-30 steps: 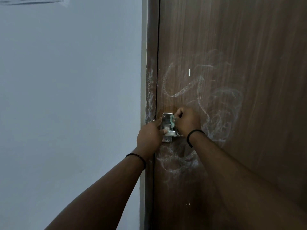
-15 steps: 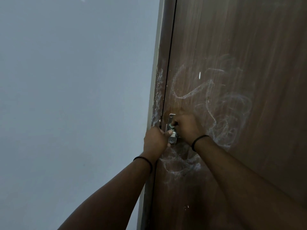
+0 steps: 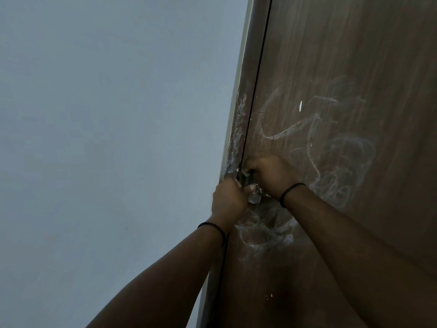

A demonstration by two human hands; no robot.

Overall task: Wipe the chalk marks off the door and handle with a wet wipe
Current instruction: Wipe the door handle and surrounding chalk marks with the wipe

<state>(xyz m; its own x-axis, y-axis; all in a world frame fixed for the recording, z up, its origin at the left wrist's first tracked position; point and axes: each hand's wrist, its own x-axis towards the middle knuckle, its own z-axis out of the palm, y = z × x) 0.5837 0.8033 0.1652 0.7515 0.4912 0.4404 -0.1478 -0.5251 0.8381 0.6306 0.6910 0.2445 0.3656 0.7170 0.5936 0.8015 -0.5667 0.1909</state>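
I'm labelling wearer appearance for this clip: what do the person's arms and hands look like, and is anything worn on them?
Both forearms are bare, with no sleeves in view and no gloves. The left hand has a thin dark band around its wrist; the right hand has a similar thin dark band on its wrist. No rings or watch can be made out in the dim light.

both forearms reach up and forward, a dark band on each wrist. left hand (image 3: 228, 197) fist-curled, thumb pointing right. right hand (image 3: 272, 174) curled, knuckles up, just beside the left.
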